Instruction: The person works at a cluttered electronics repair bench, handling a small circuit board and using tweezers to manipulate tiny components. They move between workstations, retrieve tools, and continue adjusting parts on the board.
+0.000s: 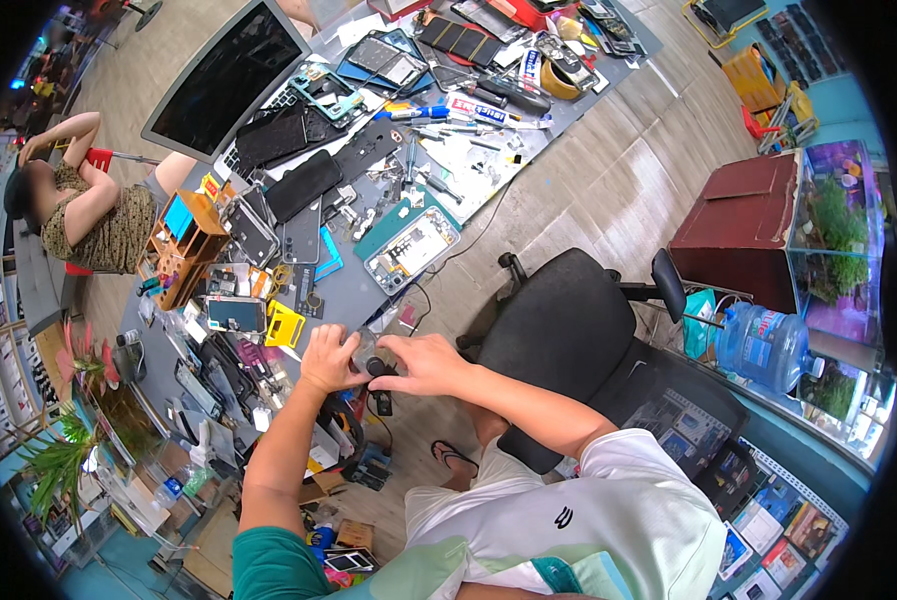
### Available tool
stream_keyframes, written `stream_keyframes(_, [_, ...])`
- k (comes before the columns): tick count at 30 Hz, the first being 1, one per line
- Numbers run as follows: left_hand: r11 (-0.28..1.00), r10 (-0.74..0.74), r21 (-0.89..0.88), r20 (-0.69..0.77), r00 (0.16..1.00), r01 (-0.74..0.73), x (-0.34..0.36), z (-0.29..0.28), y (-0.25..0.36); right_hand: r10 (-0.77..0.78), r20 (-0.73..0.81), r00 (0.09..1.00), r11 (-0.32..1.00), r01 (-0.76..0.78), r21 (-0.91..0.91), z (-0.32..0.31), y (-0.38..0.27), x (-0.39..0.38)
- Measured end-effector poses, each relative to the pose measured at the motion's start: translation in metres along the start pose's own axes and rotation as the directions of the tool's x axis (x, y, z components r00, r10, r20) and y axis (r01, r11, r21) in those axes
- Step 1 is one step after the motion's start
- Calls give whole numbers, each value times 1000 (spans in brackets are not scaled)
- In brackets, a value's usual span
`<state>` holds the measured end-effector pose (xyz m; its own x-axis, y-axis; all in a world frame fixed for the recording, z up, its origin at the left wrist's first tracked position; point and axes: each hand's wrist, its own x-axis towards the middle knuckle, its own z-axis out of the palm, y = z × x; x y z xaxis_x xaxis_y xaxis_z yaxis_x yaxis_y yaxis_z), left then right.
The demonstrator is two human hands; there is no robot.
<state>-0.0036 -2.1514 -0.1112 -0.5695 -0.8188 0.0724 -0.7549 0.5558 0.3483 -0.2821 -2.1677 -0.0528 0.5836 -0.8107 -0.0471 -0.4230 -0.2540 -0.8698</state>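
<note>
Near the lower right edge of the cluttered grey desk, my left hand (331, 356) and my right hand (419, 362) close around a small clear object (365, 348) with a dark round part (377, 367); I cannot make out what it is. Just to the left lie a yellow bracket (285, 324) and a phone (237, 314). Above my hands an opened phone body (410, 249) rests by a teal mat, with a cable hanging nearby.
A black office chair (559, 340) stands right of me. A monitor (227, 82), wooden organiser (177, 250), tools and phone parts crowd the desk. Another person (84, 215) sits across at left. A maroon cabinet (729, 225) and water jug (764, 350) stand at right.
</note>
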Motion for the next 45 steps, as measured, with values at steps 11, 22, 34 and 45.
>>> stream_keyframes(11, [999,-18,32,86,996,15,-3,0,-1,410,-30,911,912,-409,37,7,48,-74])
stream_keyframes(22, [998,-13,62,30,999,11,0,-3,6,597,114,794,798,-574,-186,69,85,-221])
stream_keyframes(34, [988,-146,-70,-187,971,135,-63,-14,99,556,167,814,826,-517,-227,79,46,-337])
stream_keyframes(45, [781,-607,-374,-264,749,501,-348,55,381,553,293,780,817,-439,-374,117,19,-377])
